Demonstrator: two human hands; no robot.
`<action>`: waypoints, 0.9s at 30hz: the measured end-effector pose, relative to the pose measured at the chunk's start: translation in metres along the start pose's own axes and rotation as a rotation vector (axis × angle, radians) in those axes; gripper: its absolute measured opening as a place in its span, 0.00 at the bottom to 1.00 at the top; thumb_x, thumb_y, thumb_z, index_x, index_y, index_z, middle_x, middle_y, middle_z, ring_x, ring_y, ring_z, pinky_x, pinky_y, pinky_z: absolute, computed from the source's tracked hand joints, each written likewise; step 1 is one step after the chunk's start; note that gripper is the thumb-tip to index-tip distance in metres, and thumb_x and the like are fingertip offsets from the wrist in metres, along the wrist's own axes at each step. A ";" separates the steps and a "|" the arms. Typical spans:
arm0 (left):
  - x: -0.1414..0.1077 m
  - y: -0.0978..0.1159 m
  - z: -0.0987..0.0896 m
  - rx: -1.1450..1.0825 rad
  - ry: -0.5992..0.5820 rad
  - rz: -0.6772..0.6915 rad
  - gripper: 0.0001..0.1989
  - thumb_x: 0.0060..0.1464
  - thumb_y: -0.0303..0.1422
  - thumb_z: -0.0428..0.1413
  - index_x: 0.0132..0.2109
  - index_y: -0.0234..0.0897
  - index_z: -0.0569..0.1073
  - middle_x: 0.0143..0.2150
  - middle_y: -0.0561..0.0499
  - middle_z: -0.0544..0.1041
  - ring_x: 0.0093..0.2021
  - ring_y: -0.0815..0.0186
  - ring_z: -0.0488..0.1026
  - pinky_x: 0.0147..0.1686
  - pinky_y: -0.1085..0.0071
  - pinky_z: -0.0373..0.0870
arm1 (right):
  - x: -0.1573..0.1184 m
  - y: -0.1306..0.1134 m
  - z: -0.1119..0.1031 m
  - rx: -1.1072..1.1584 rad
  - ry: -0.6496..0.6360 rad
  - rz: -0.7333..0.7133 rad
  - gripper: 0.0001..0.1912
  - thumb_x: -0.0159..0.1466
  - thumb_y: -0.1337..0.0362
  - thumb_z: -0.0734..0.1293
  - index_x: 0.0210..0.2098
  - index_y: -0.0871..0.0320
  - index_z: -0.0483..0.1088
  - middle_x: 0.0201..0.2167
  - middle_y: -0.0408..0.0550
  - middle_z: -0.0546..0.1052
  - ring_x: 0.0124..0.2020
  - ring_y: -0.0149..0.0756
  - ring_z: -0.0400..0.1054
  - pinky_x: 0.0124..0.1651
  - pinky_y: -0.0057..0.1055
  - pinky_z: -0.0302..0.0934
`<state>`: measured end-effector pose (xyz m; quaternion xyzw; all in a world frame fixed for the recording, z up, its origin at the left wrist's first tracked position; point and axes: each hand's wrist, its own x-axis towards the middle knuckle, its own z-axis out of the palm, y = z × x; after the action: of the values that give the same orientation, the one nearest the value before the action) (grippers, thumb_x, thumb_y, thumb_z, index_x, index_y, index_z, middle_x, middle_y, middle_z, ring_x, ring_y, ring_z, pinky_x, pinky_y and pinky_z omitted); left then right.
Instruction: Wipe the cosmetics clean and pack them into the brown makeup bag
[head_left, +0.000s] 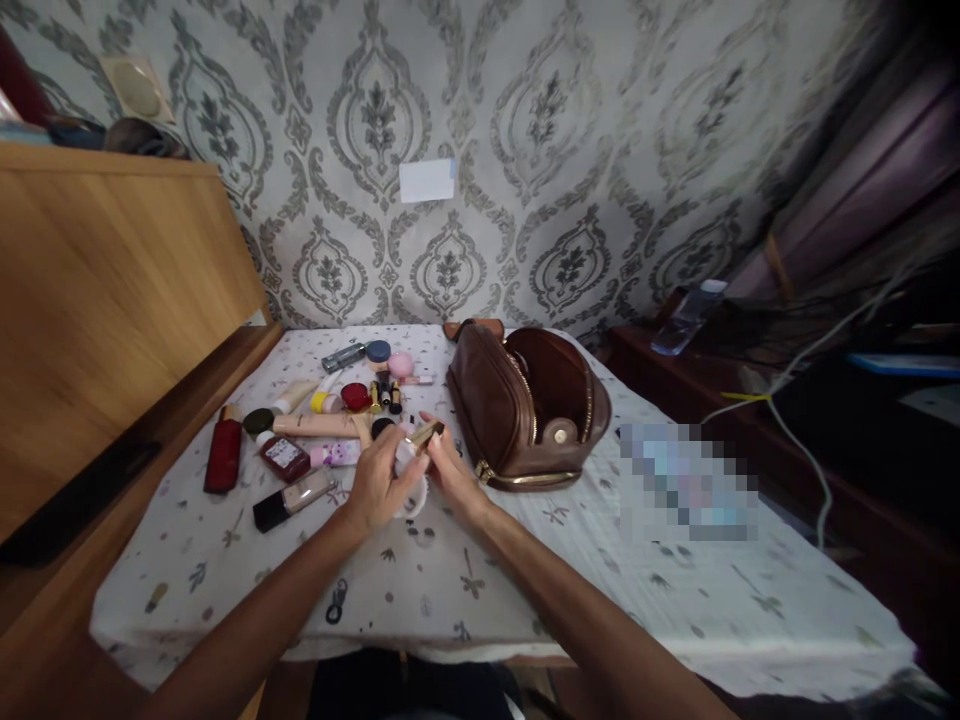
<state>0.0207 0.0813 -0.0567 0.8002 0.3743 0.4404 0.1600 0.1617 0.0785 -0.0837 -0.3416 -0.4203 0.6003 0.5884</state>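
Both hands meet over the table in front of the bag. My left hand (381, 475) is closed around one end of a small gold item (424, 436) with a dark end; its exact kind is hidden by the fingers. The fingertips of my right hand (456, 478) pinch the same item at its dark end. Beneath the hands lies a white round thing (412, 498) with a scalloped edge, partly covered. Just right of them stands a brown leather cosmetic bag (487, 425), its zipped top gaping open.
Left of my hands lie a beige tube (311, 425), a foundation bottle (296, 497), a dark red bottle (223, 455), a red round case (355, 396) and several jars. A wooden cabinet (120, 300) borders the left. A clear plastic bottle (688, 318) is at the right.
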 end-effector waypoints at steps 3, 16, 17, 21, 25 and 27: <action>-0.002 0.000 0.002 -0.066 -0.007 -0.015 0.21 0.67 0.48 0.42 0.30 0.41 0.62 0.30 0.51 0.67 0.33 0.63 0.67 0.34 0.67 0.64 | -0.001 -0.002 -0.005 -0.113 -0.090 -0.101 0.39 0.57 0.40 0.71 0.62 0.52 0.62 0.54 0.48 0.72 0.59 0.41 0.64 0.64 0.37 0.56; 0.004 0.013 -0.019 -0.204 0.095 -0.067 0.26 0.66 0.50 0.42 0.23 0.41 0.56 0.22 0.54 0.60 0.24 0.67 0.59 0.27 0.68 0.59 | -0.007 -0.023 -0.005 -0.382 -0.322 -0.046 0.45 0.48 0.61 0.79 0.60 0.54 0.56 0.49 0.47 0.70 0.51 0.41 0.66 0.56 0.38 0.63; 0.004 0.015 -0.021 -0.187 0.135 -0.062 0.25 0.66 0.49 0.42 0.23 0.41 0.55 0.22 0.54 0.59 0.24 0.68 0.59 0.27 0.68 0.59 | -0.008 -0.025 -0.004 -0.435 -0.319 -0.051 0.43 0.48 0.62 0.79 0.58 0.55 0.58 0.47 0.47 0.70 0.50 0.41 0.65 0.55 0.38 0.63; 0.007 0.018 -0.024 -0.120 0.114 0.007 0.22 0.63 0.43 0.49 0.24 0.41 0.54 0.22 0.55 0.59 0.24 0.68 0.59 0.27 0.69 0.58 | -0.011 -0.032 0.002 -0.659 -0.320 -0.070 0.36 0.49 0.63 0.77 0.53 0.57 0.61 0.44 0.45 0.68 0.46 0.41 0.65 0.54 0.40 0.63; 0.011 0.014 -0.022 -0.083 0.040 -0.089 0.15 0.58 0.38 0.54 0.26 0.41 0.58 0.24 0.56 0.64 0.27 0.68 0.63 0.30 0.70 0.61 | -0.012 -0.036 0.003 -0.771 -0.391 -0.180 0.35 0.49 0.63 0.75 0.55 0.56 0.64 0.47 0.48 0.68 0.51 0.46 0.63 0.58 0.46 0.60; 0.014 0.008 -0.023 -0.059 0.025 -0.162 0.11 0.57 0.37 0.55 0.30 0.41 0.61 0.27 0.56 0.66 0.29 0.67 0.65 0.33 0.70 0.62 | -0.012 -0.035 0.003 -0.778 -0.467 -0.223 0.40 0.47 0.62 0.76 0.58 0.55 0.65 0.52 0.51 0.67 0.56 0.51 0.61 0.63 0.48 0.56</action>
<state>0.0103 0.0842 -0.0314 0.7567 0.4266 0.4469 0.2139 0.1745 0.0645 -0.0522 -0.3455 -0.7696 0.3917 0.3673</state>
